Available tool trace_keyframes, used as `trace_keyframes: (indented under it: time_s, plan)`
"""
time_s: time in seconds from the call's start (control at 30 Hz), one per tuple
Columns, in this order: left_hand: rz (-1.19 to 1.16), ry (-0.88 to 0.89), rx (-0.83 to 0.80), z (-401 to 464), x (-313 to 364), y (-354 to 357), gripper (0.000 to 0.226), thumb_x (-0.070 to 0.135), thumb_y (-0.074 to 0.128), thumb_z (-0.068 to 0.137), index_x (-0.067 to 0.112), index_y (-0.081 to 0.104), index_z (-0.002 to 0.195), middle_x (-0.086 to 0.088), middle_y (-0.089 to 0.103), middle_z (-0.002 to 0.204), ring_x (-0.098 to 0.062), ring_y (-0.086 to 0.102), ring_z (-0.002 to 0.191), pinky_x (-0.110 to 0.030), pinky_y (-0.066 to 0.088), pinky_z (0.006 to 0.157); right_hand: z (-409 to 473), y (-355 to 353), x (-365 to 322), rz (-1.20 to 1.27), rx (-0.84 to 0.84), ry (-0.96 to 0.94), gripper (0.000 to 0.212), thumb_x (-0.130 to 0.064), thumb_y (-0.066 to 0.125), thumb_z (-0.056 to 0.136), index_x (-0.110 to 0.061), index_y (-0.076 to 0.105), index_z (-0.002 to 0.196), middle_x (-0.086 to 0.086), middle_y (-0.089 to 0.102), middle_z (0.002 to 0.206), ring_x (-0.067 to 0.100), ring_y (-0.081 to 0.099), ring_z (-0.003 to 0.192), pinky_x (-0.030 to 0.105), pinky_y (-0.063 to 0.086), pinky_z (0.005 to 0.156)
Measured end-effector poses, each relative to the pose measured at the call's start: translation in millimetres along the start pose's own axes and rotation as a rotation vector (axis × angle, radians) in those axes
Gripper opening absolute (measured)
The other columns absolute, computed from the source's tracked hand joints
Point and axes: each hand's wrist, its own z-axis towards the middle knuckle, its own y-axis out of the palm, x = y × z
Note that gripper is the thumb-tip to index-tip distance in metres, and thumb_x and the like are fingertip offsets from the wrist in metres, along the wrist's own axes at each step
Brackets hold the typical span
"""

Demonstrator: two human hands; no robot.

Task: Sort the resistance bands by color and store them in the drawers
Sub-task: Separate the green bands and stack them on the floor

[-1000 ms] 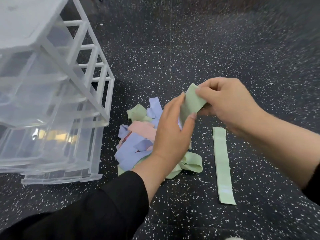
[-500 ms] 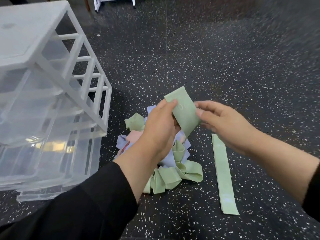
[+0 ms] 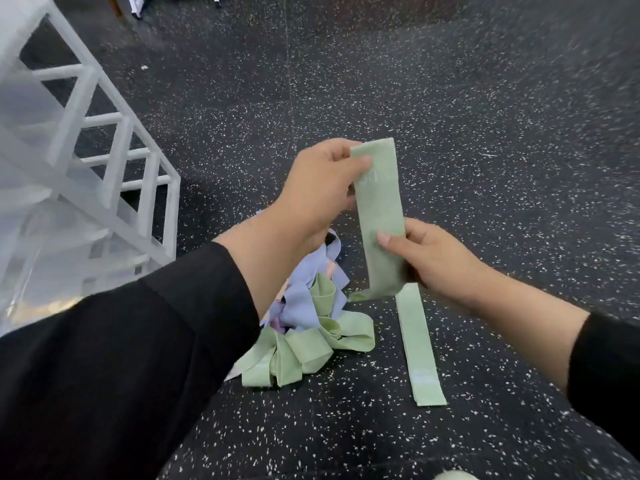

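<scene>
A pale green resistance band (image 3: 380, 216) hangs stretched out between my hands above the floor. My left hand (image 3: 322, 188) pinches its top end, and my right hand (image 3: 436, 261) pinches it lower down with the thumb on its front. Below lies a tangled pile of bands (image 3: 311, 323), green, lilac-blue and a little pink, partly hidden by my left forearm. One flat green band (image 3: 417, 348) lies straight on the floor to the right of the pile. The white drawer unit (image 3: 69, 168) with clear drawers stands at the left.
The floor is black rubber with white speckles (image 3: 485, 116), open around the pile and to the right. White furniture legs (image 3: 135, 8) show at the top left edge. A pale rounded object (image 3: 450, 475) peeks in at the bottom edge.
The green band has been lifted higher and pulled out longer. My left hand rose with its top end; my right hand went from open beside it to pinching its lower part.
</scene>
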Motion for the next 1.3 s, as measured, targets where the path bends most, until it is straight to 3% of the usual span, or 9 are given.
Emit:
trace_keyframes:
  time_s: [0.2, 0.3, 0.43, 0.6, 0.67, 0.8, 0.97, 1.1, 1.3]
  plan:
    - [0.081, -0.042, -0.053, 25, -19, 34, 0.014, 0.004, 0.058, 0.097, 0.013, 0.069, 0.095, -0.009, 0.067, 0.088, -0.021, 0.063, 0.079, -0.064, 0.055, 0.09, -18, -47, 27, -0.095, 0.006, 0.132, 0.018, -0.011, 0.064, 0.098, -0.02, 0.068, 0.113, 0.001, 0.08, 0.098, 0.012, 0.073, 0.081, 0.023, 0.055, 0.064]
    - [0.068, -0.073, -0.078, 36, -30, 51, 0.014, 0.004, 0.057, 0.098, 0.011, 0.069, 0.097, -0.009, 0.068, 0.085, -0.02, 0.063, 0.074, -0.058, 0.057, 0.086, -33, -65, 48, -0.19, -0.005, 0.255, 0.02, -0.011, 0.063, 0.099, -0.018, 0.066, 0.118, 0.002, 0.08, 0.097, 0.015, 0.073, 0.082, 0.032, 0.058, 0.072]
    - [0.149, -0.123, -0.108, 49, -48, 72, 0.014, 0.006, 0.057, 0.098, 0.014, 0.069, 0.095, -0.002, 0.07, 0.079, -0.013, 0.063, 0.064, -0.033, 0.056, 0.062, -54, -76, 76, -0.162, -0.01, 0.397, 0.021, -0.011, 0.063, 0.099, -0.016, 0.067, 0.119, 0.007, 0.078, 0.106, 0.036, 0.072, 0.104, 0.054, 0.058, 0.093]
    - [0.206, -0.178, -0.129, 63, -70, 94, 0.012, 0.006, 0.059, 0.099, 0.012, 0.068, 0.094, -0.008, 0.071, 0.087, -0.018, 0.062, 0.07, -0.031, 0.056, 0.06, -64, -81, 96, -0.033, 0.03, 0.45, 0.019, -0.009, 0.06, 0.1, -0.012, 0.067, 0.118, 0.007, 0.078, 0.108, 0.031, 0.074, 0.104, 0.05, 0.061, 0.088]
    - [0.242, -0.235, -0.14, 69, -82, 96, 0.014, 0.009, 0.063, 0.098, 0.009, 0.068, 0.111, -0.01, 0.072, 0.101, -0.021, 0.066, 0.082, -0.029, 0.06, 0.066, -61, -82, 114, -0.004, 0.038, 0.509, 0.019, -0.01, 0.062, 0.1, -0.01, 0.067, 0.118, 0.011, 0.077, 0.111, 0.032, 0.073, 0.106, 0.049, 0.061, 0.088]
    - [0.788, -0.293, -0.265, 71, -102, 87, 0.073, 0.034, 0.065, 0.098, 0.008, 0.031, 0.157, -0.011, 0.047, 0.152, -0.03, 0.055, 0.127, -0.035, 0.046, 0.101, -49, -86, 153, -0.384, 0.053, 0.663, 0.044, -0.028, 0.071, 0.094, -0.015, 0.058, 0.134, 0.009, 0.072, 0.113, 0.023, 0.071, 0.095, 0.039, 0.063, 0.084]
    - [1.058, -0.129, -0.221, 33, -148, 56, 0.032, 0.026, 0.054, 0.102, 0.011, 0.062, 0.129, -0.008, 0.068, 0.121, -0.029, 0.063, 0.107, -0.033, 0.049, 0.085, -38, -94, 148, -0.845, 0.042, 0.512, 0.054, -0.035, 0.062, 0.099, -0.021, 0.045, 0.148, 0.001, 0.06, 0.137, 0.008, 0.059, 0.079, 0.019, 0.044, 0.062]
    - [1.21, -0.05, -0.246, -12, -190, 25, 0.026, 0.021, 0.047, 0.101, 0.014, 0.071, 0.111, -0.007, 0.069, 0.107, -0.03, 0.064, 0.096, -0.042, 0.052, 0.084, -31, -88, 143, -1.065, -0.16, 0.389, 0.049, -0.036, 0.052, 0.104, -0.027, 0.042, 0.151, 0.0, 0.051, 0.149, 0.02, 0.057, 0.121, 0.027, 0.042, 0.089]
    - [1.437, 0.13, -0.393, -61, -214, -10, 0.032, 0.032, 0.048, 0.092, 0.013, 0.073, 0.098, -0.005, 0.069, 0.096, -0.032, 0.066, 0.089, -0.043, 0.053, 0.075, -21, -53, 132, -1.154, -0.265, 0.241, 0.047, -0.035, 0.047, 0.106, -0.027, 0.042, 0.151, -0.005, 0.043, 0.156, 0.02, 0.048, 0.137, 0.038, 0.039, 0.112]
